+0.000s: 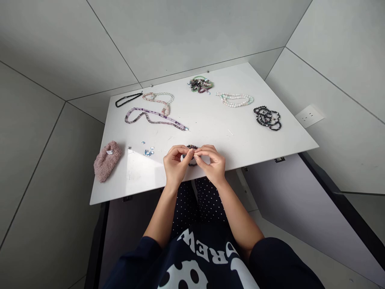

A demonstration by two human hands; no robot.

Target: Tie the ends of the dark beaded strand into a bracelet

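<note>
Near the table's front edge, my left hand (177, 162) and my right hand (212, 161) meet fingertip to fingertip over a dark beaded bracelet (193, 163). Both hands are closed in a pinch on it, thumbs pressed against forefingers. The bracelet's beads show above and below the fingertips; the spot between them is too small to make out. To the left of my left hand lie small blue-and-white tag scraps (148, 152).
A white table (210, 120) carries a pink fuzzy pouch (107, 161), a black strand (128, 99), a purple strand (156, 117), a pale strand (236, 99), a dark bead pile (267, 118) and a mixed bead heap (201, 84). Grey walls stand behind and beside it.
</note>
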